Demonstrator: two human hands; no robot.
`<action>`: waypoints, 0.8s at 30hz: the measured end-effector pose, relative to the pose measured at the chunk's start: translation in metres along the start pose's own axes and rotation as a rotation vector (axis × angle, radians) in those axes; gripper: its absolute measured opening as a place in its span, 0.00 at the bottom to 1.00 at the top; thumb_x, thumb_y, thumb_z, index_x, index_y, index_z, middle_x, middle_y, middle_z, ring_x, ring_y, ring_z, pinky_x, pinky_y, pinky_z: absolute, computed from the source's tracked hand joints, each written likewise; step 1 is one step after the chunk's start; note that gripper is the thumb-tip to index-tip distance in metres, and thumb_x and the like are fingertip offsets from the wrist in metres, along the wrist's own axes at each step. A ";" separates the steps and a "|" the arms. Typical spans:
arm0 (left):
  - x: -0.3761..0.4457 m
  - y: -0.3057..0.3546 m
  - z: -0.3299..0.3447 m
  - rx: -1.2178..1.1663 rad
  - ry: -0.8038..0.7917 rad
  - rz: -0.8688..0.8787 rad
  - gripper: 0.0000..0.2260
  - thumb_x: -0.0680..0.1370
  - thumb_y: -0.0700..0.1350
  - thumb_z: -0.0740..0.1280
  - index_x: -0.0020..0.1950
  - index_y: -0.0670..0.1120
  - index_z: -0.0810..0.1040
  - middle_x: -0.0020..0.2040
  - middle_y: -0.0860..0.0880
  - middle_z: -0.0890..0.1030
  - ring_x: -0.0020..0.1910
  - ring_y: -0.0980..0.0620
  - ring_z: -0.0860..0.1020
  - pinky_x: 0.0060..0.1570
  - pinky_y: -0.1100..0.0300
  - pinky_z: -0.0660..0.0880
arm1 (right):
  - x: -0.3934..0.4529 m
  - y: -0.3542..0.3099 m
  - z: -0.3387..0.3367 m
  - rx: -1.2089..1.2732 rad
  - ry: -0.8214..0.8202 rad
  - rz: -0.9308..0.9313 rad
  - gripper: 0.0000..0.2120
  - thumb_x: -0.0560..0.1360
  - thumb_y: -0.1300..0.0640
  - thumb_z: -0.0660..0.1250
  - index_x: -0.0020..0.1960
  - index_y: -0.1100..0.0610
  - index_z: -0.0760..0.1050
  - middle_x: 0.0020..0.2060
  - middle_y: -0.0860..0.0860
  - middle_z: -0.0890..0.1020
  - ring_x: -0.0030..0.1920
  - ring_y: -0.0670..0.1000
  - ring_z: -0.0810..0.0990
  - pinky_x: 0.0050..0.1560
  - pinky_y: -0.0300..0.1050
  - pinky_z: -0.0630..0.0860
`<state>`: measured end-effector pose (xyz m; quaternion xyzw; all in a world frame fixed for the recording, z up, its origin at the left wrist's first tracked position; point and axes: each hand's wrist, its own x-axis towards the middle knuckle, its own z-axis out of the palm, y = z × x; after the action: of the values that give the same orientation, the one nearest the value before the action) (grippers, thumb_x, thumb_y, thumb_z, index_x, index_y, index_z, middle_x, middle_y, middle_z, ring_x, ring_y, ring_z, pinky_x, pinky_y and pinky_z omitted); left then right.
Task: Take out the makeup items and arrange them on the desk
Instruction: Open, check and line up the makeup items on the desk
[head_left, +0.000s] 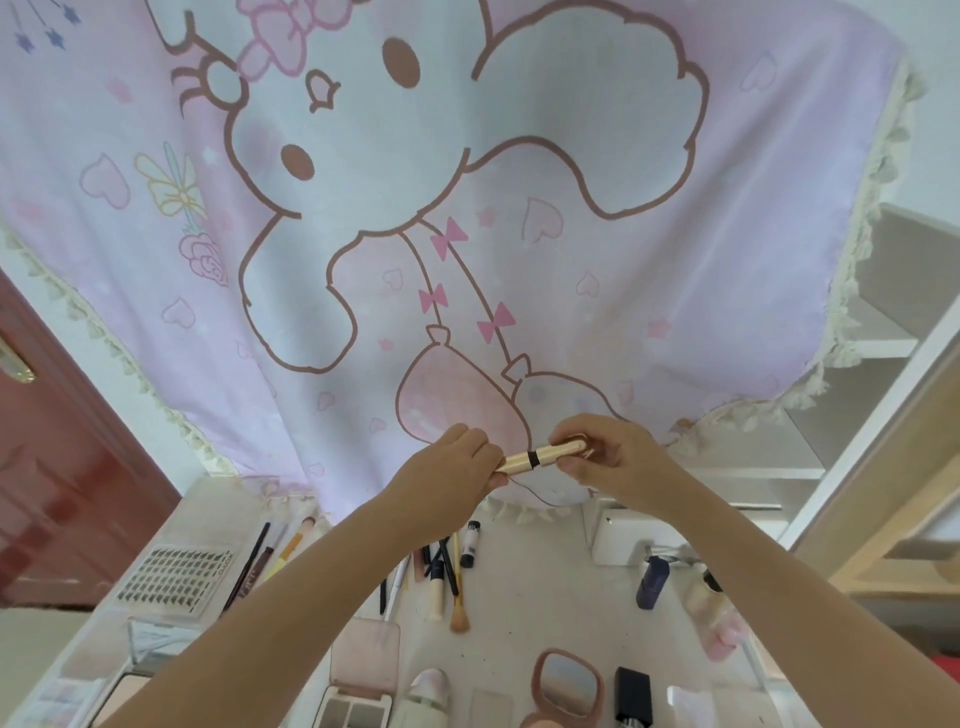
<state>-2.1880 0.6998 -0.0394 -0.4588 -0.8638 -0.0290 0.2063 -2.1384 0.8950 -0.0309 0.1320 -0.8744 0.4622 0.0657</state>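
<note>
Both hands are raised above the white desk (540, 582) in front of a pink cartoon cloth. Between them is a slim gold tube (540, 454) with a black band, held level. My left hand (452, 470) grips its left end and my right hand (608, 457) pinches its right end. On the desk below lie brushes and pencils (447, 571), an open eyeshadow palette (363, 680), a round pink compact mirror (566, 686), a black lipstick case (631, 691) and a dark blue bottle (652, 582).
A sheet of false lashes (176, 579) and pencils lie at the desk's left. A white box (618, 535) stands at the back right, a pink pouch (722, 634) near the right edge. A red door (57, 478) is at left, pale shelves (883, 322) at right.
</note>
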 end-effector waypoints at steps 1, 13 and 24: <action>-0.002 0.000 0.004 -0.029 -0.007 -0.002 0.14 0.80 0.48 0.54 0.49 0.42 0.76 0.45 0.49 0.76 0.40 0.54 0.66 0.39 0.69 0.67 | -0.003 0.003 -0.001 0.031 -0.009 -0.017 0.16 0.72 0.66 0.66 0.40 0.44 0.72 0.34 0.42 0.75 0.34 0.39 0.73 0.38 0.30 0.70; 0.005 0.034 0.048 -0.221 -0.376 -0.042 0.16 0.82 0.49 0.50 0.62 0.43 0.69 0.58 0.47 0.71 0.58 0.50 0.67 0.54 0.63 0.61 | -0.039 0.037 -0.006 -0.074 -0.020 0.296 0.12 0.75 0.59 0.64 0.38 0.43 0.72 0.29 0.47 0.74 0.27 0.43 0.70 0.33 0.32 0.67; 0.021 0.111 0.131 -0.640 -0.711 -0.147 0.13 0.80 0.46 0.58 0.55 0.39 0.75 0.53 0.41 0.76 0.55 0.45 0.73 0.55 0.57 0.67 | -0.093 0.087 -0.001 -0.204 -0.037 0.454 0.04 0.72 0.63 0.67 0.44 0.55 0.77 0.32 0.44 0.76 0.30 0.39 0.75 0.35 0.28 0.69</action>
<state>-2.1525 0.8119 -0.1666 -0.4185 -0.8587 -0.1491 -0.2555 -2.0749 0.9580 -0.1211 -0.0666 -0.9249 0.3718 -0.0428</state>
